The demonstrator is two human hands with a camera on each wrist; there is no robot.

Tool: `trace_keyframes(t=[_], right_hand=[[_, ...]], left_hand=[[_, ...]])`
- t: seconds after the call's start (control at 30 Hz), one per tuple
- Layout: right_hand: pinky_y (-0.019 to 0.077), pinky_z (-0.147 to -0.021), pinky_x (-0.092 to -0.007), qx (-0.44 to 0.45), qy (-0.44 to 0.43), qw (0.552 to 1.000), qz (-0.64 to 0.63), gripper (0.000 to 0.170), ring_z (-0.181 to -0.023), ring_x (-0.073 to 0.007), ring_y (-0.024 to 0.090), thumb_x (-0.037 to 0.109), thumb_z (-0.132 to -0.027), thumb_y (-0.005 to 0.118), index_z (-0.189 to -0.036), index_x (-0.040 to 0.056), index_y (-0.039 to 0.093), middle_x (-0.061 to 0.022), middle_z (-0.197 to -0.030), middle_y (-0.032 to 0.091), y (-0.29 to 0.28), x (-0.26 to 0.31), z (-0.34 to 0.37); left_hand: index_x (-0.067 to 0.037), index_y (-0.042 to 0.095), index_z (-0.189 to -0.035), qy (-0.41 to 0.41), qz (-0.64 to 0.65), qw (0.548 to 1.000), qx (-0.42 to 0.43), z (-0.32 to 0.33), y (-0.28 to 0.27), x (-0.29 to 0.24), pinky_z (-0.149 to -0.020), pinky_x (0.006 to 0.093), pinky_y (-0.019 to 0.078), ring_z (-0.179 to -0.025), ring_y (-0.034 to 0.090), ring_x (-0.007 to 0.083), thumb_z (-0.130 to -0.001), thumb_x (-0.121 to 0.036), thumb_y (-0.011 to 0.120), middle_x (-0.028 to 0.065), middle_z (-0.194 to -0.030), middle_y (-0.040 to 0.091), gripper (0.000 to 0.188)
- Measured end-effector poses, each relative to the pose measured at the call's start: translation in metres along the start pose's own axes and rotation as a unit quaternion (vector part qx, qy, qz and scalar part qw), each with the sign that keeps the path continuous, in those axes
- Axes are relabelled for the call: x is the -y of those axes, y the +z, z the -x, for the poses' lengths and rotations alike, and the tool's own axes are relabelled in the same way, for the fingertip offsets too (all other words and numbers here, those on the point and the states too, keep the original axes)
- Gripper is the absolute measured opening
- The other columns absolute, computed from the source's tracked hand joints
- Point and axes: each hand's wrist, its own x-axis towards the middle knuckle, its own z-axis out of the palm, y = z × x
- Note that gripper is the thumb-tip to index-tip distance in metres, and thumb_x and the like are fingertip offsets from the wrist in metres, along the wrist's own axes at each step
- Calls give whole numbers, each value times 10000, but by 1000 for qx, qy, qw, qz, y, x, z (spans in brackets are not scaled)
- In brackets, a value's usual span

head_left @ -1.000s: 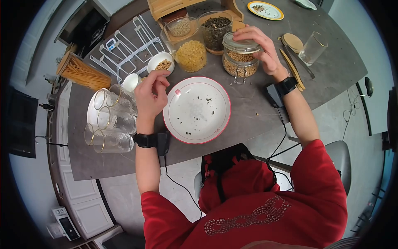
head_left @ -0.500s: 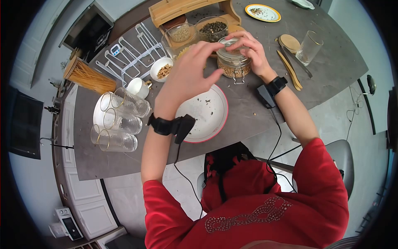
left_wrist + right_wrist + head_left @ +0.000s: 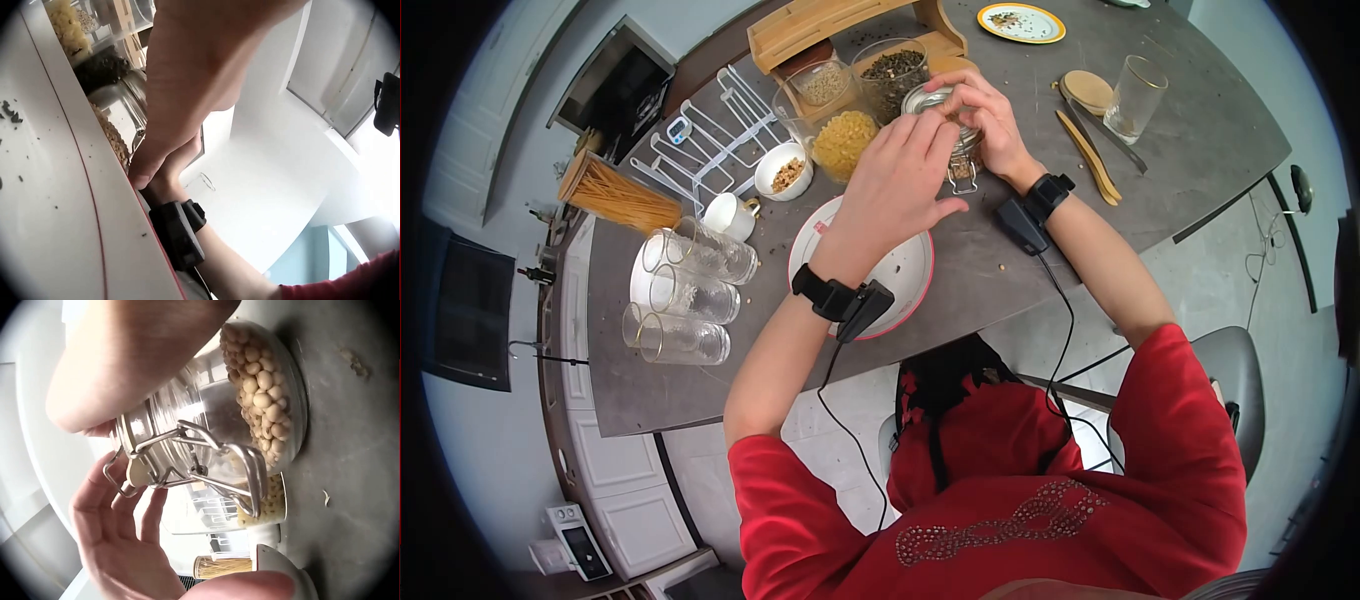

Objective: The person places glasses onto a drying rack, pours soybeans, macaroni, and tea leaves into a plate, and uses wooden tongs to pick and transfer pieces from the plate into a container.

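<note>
A glass clip-top jar (image 3: 206,406) with pale round beans inside stands on the table, its wire clasp (image 3: 240,469) hanging loose at the side. My right hand (image 3: 992,125) grips the jar's lid (image 3: 924,98), fingers curved over the top. From the left, my left hand (image 3: 897,180) reaches across, its fingertips at the lid's edge and its thumb held out straight. In the right wrist view the lid sits at the jar's mouth, partly hidden by the hands. Below my left forearm lies a red-rimmed white dish (image 3: 912,285) with dark flakes.
Left of the jar stand containers of yellow pasta (image 3: 843,145) and dark dried leaves (image 3: 890,85), and a small white bowl (image 3: 798,183). Several glasses (image 3: 695,298) and a white cup (image 3: 730,216) stand further left. Wooden tongs (image 3: 1088,160) and an upright glass (image 3: 1135,100) are right.
My left hand has moved from beside the dish, up and right, to the jar's lid. My right hand stays on the lid, its fingers more curled. The view has shifted slightly.
</note>
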Motion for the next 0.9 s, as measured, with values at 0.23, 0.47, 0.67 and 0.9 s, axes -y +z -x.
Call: trace_keyframes(t=[0.23,0.47,0.67,0.9], right_hand=[[480,-1053,-448,-49,-41,998,2,345,-1194,-375,631,175,-806,444,-946,-47,668,-217,-1155,707,6,-3,-2],[480,-1054,-450,-59,-40,997,-5,331,-1185,-384,636,165,-801,453,-952,-42,663,-214,-1153,712,7,-5,-3],[482,-1044,-447,-56,-48,997,-10,321,-1164,-386,638,156,-801,452,-958,-39,652,-220,-1159,707,6,-6,-5],[484,-1047,-444,-55,-41,998,-12,337,-1182,-378,637,152,-797,447,-968,-41,663,-213,-1150,710,7,-5,-5]], left_hand=[[-50,565,-1202,0,-47,998,-35,0,14,2,-866,414,519,-1047,591,289,-638,-422,917,95,-1124,557,761],[-56,571,-1189,8,-108,994,-21,-2,18,-1,-828,398,523,-1030,579,284,-635,-434,912,79,-1107,546,752],[-67,600,-1227,20,-67,996,-49,1,15,3,-844,398,546,-1032,593,285,-744,-334,873,72,-1134,576,616],[-75,647,-1201,11,-17,997,-75,-1,12,7,-833,374,555,-974,634,278,-843,-222,813,61,-1093,641,421]])
